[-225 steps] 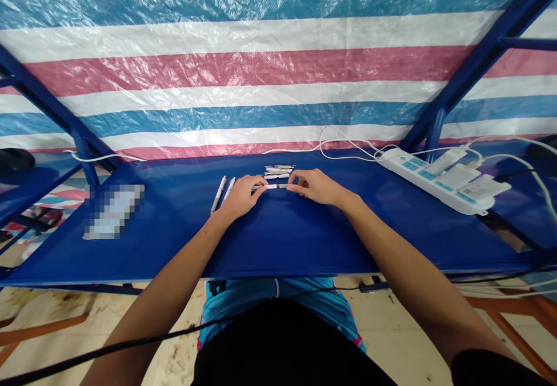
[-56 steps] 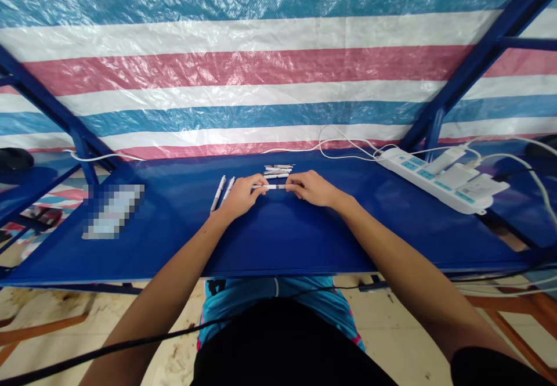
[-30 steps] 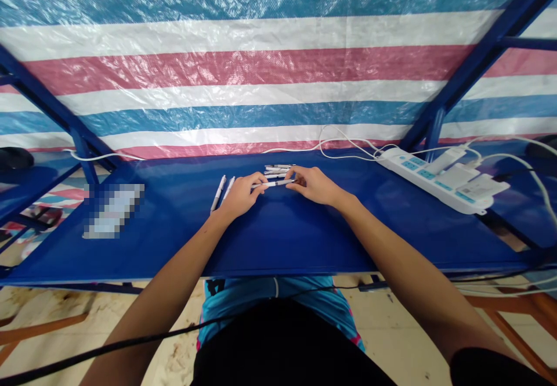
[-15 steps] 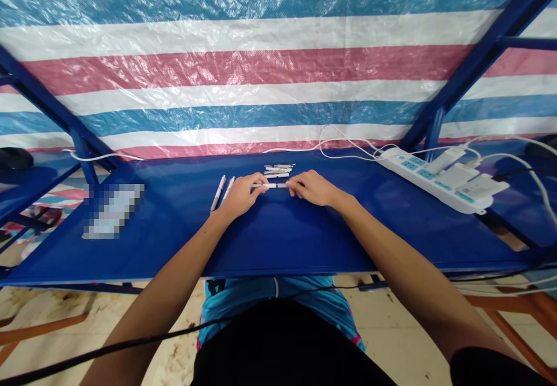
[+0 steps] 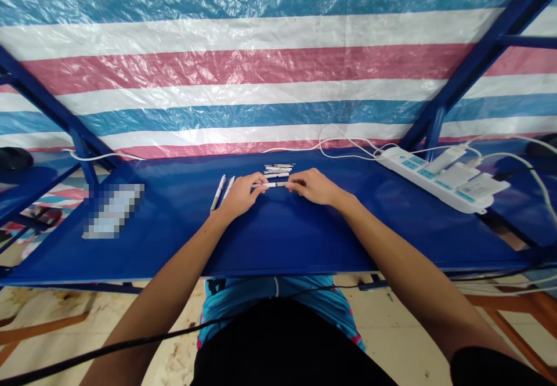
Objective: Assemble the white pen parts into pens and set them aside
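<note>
A slim white pen (image 5: 275, 184) lies level between my two hands, just above the blue tabletop (image 5: 287, 229). My left hand (image 5: 242, 194) pinches its white barrel between thumb and fingers. At the other end, my right hand (image 5: 314, 187) is closed on the greyish tip section. Just beyond the held pen is a small pile of white pens and pen parts (image 5: 278, 168). Two more pens rest to the left: a white and grey one (image 5: 218, 193) in full view, and another (image 5: 228, 187) partly covered by my left hand.
A white power strip (image 5: 429, 178) with chargers plugged in sits at the right, its white cable running along the back. A pixelated flat object (image 5: 114, 212) lies at the left. Blue metal posts (image 5: 461, 72) and a striped plastic sheet (image 5: 261, 67) stand behind the table.
My right hand has shifted slightly left and up, towards my left hand. The dark gap between the pen's barrel and its tip section has narrowed.
</note>
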A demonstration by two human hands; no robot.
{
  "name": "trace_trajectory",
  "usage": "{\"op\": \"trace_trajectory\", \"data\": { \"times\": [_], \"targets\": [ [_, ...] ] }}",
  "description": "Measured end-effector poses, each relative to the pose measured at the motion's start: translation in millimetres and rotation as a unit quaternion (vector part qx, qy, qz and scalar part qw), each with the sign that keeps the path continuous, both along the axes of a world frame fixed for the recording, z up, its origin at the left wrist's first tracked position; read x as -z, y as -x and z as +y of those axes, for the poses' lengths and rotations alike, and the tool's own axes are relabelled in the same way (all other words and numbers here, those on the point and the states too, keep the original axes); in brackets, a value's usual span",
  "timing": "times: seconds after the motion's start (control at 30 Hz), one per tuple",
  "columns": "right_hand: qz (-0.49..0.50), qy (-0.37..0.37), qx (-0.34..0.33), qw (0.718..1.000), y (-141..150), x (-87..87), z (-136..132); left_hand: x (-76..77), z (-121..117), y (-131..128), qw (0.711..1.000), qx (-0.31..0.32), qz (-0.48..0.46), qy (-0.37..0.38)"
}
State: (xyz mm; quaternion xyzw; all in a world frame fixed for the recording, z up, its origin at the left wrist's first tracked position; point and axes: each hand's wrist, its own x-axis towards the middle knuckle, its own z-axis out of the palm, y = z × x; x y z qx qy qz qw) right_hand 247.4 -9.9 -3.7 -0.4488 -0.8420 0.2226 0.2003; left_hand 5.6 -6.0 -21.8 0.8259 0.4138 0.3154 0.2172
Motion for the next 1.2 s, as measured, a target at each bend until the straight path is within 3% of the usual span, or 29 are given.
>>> {"op": "trace_trajectory", "data": {
  "times": [0.17, 0.47, 1.2],
  "targets": [
    [-0.007, 0.025, -0.006, 1.0, -0.4, 1.2, -0.3, -0.2, -0.4, -0.3, 1.0, -0.001, 0.001, -0.004],
    [0.054, -0.015, -0.001, 0.998, -2.8, 6.3, 1.6, -2.9, -3.1, 0.0, 1.0, -0.001, 0.013, 0.009],
    [0.035, -0.021, 0.005, 0.999, -1.3, 3.7, 1.1, 0.1, -1.7, -0.3, 1.0, 0.006, -0.003, 0.017]
  ]
}}
